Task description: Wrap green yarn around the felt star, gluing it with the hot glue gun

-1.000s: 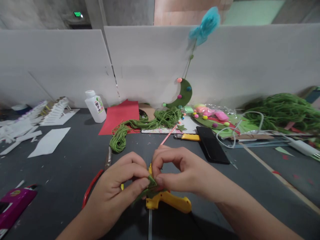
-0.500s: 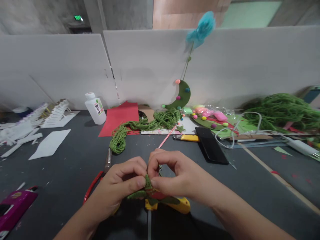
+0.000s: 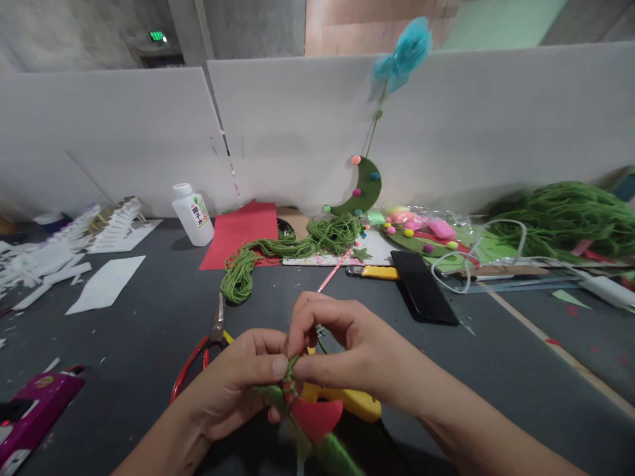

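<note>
A small green and red felt piece [image 3: 320, 416] with green yarn [image 3: 290, 375] wound around its top sits between my hands. My left hand [image 3: 243, 373] is closed, pinching the wound top from the left. My right hand [image 3: 342, 340], thumb and finger together, grips the yarn at the same spot. Their fingertips nearly touch, and the exact hold is partly hidden. Behind and below the piece lies a yellow glue gun [image 3: 361, 404], partly covered by the hands. Red-handled scissors [image 3: 217, 325] rest just beyond my left hand.
A green yarn skein [image 3: 239, 281] trails over red felt [image 3: 243, 231]. Right of it lie a yellow utility knife [image 3: 380, 272], a black phone [image 3: 424, 287] and a white cable [image 3: 459, 291]. A white bottle [image 3: 193, 218] stands at back left; a purple device [image 3: 37, 413] lies front left.
The felt piece has tilted and dropped lower, so its red part now shows more fully. Both hands keep their pinch near the wound yarn. The view has shifted slightly.
</note>
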Demonstrator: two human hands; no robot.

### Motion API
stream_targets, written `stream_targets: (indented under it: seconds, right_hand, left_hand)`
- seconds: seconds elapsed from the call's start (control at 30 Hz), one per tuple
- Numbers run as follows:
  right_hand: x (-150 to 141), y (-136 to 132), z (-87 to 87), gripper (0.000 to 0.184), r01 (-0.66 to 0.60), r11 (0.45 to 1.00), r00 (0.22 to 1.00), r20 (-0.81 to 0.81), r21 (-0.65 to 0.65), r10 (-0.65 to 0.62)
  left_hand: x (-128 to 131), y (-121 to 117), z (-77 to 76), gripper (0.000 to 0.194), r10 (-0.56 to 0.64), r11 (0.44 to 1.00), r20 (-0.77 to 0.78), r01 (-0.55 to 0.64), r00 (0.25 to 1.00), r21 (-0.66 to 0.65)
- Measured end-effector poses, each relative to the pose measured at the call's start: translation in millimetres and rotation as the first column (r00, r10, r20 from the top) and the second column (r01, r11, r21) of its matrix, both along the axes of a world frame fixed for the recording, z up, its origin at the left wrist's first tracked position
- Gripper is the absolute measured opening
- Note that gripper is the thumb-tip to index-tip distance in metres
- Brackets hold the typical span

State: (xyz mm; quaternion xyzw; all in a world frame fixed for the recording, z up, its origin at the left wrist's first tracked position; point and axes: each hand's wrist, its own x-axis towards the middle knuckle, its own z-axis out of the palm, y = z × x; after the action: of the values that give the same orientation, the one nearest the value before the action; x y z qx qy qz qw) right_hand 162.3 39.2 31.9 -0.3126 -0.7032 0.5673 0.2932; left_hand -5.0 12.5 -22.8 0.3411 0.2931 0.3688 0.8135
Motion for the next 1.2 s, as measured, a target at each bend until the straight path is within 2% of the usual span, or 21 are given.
stream_targets:
  seconds: [0.07, 0.13, 0.23, 0.3, 0.37, 0.47, 0.7, 0.83, 0.9, 0.97, 1.1, 1.2]
  right_hand:
    - [-1.2, -0.8, 0.8, 0.011, 0.048, 0.999, 0.997, 0.058, 0.019, -0.049]
    - [-1.6, -1.1, 1.6, 0.014, 0.097, 0.993, 0.988, 0.113, 0.073, -0.105]
    - [0.2, 1.0, 2.0, 0.015, 0.161, 0.972, 0.966, 0.177, 0.171, -0.191]
    - [2.0, 3.3, 1.5, 0.014, 0.189, 0.957, 0.951, 0.202, 0.218, -0.234]
    - [3.0, 5.2, 0.6, 0.014, 0.207, 0.949, 0.942, 0.212, 0.239, -0.259]
    - [1.4, 5.6, -1.3, 0.013, 0.222, 0.944, 0.936, 0.218, 0.242, -0.276]
    - [-5.9, 3.8, -7.0, 0.011, 0.242, 0.936, 0.916, 0.259, 0.258, -0.308]
    - [-6.3, 4.3, -8.0, 0.011, 0.25, 0.937, 0.911, 0.27, 0.244, -0.313]
    - [-6.3, 4.7, -7.3, 0.011, 0.256, 0.942, 0.91, 0.276, 0.216, -0.31]
    - [-6.4, 5.0, -6.7, 0.011, 0.258, 0.947, 0.91, 0.282, 0.189, -0.304]
    - [-6.8, 5.1, -7.0, 0.01, 0.26, 0.947, 0.903, 0.301, 0.187, -0.307]
    - [-7.2, 4.5, -7.8, 0.009, 0.264, 0.942, 0.892, 0.32, 0.204, -0.32]
  left_hand:
    - [1.5, 2.1, 0.5, 0.019, 0.036, 0.999, -0.034, -0.036, 0.999, 0.014]
    - [1.8, 5.9, 2.9, 0.015, 0.123, 0.99, -0.126, -0.113, 0.984, 0.086]
    - [-0.9, 10.5, 9.5, 0.013, 0.351, 0.931, -0.315, -0.295, 0.882, 0.213]
    - [-3.5, 9.9, 14.7, 0.018, 0.43, 0.895, -0.368, -0.338, 0.824, 0.291]
    - [-4.5, 6.4, 19.2, 0.024, 0.435, 0.882, -0.378, -0.301, 0.817, 0.363]
    - [-1.3, -0.5, 22.3, 0.019, 0.445, 0.873, -0.42, -0.279, 0.791, 0.399]
    - [8.7, -5.1, 19.7, 0.011, 0.549, 0.824, -0.546, -0.298, 0.633, 0.482]
    - [9.7, -5.3, 19.4, 0.009, 0.562, 0.813, -0.549, -0.289, 0.619, 0.506]
    - [10.3, -6.6, 19.7, 0.006, 0.608, 0.777, -0.534, -0.302, 0.588, 0.553]
    - [10.9, -7.9, 20.1, 0.003, 0.664, 0.725, -0.531, -0.283, 0.526, 0.627]
    - [11.4, -10.0, 20.3, 0.007, 0.755, 0.619, -0.536, -0.143, 0.378, 0.772]
    - [11.6, -11.1, 19.7, 0.009, 0.802, 0.545, -0.511, -0.028, 0.309, 0.838]
